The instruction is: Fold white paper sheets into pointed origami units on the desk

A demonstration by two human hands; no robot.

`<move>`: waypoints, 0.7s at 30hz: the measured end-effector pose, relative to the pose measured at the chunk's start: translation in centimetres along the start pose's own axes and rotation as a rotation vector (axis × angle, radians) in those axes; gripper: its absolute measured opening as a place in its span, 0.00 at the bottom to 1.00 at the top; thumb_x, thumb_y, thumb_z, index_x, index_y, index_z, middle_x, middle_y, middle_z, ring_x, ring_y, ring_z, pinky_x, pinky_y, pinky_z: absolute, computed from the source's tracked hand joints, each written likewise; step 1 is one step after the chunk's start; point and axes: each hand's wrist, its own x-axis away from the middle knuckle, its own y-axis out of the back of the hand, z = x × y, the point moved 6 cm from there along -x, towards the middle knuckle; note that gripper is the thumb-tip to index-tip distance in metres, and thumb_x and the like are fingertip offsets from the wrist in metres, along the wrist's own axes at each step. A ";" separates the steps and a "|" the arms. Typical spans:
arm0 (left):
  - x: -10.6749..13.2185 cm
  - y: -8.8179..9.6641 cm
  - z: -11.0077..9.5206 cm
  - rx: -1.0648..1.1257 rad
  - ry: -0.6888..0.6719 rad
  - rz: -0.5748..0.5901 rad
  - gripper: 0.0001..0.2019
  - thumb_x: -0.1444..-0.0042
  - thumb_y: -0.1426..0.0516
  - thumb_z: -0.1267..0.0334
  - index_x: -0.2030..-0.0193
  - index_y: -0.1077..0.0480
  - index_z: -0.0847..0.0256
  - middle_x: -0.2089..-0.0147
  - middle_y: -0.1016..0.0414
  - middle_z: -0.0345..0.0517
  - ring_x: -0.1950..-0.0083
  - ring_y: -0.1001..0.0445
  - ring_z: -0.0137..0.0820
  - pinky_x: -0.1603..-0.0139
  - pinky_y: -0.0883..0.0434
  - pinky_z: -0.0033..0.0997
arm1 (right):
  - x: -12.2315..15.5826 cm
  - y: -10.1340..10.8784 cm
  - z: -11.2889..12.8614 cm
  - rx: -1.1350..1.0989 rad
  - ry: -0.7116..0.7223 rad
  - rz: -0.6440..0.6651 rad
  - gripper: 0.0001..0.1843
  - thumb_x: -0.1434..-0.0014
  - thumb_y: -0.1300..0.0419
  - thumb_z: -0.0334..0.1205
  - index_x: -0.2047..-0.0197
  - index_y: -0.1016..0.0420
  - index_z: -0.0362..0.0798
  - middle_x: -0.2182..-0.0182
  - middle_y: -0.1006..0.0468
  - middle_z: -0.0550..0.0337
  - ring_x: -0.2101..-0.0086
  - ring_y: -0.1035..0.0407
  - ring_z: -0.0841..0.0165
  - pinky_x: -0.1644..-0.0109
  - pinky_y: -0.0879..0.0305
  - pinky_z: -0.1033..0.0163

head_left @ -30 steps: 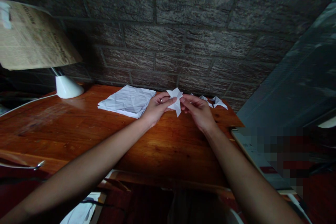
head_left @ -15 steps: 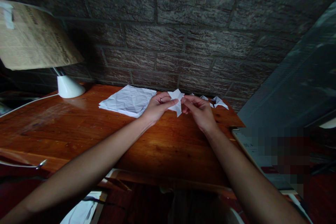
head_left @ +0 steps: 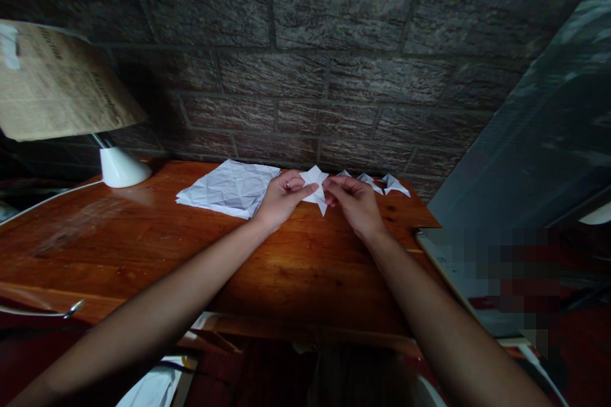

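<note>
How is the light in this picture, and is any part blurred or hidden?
Head view: dim overall, with a bright patch on the desk; the folded paper between the left hand and right hand shows clearly; a pixelated block hides the lower right.

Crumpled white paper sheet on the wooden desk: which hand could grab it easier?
Probably the left hand: it sits right beside the crumpled white paper sheet. The right hand is farther off, beyond the small folded white paper piece both hands pinch.
</note>
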 end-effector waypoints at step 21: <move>0.1 0.4 0.9 0.080 0.119 -0.068 0.18 0.54 0.32 0.49 0.71 0.28 0.62 0.73 0.25 0.37 0.71 0.28 0.26 0.66 0.30 0.27 | 0.4 -0.9 0.7 0.075 0.075 0.083 0.19 0.49 0.33 0.56 0.66 0.23 0.48 0.80 0.27 0.66 0.78 0.33 0.73 0.71 0.36 0.65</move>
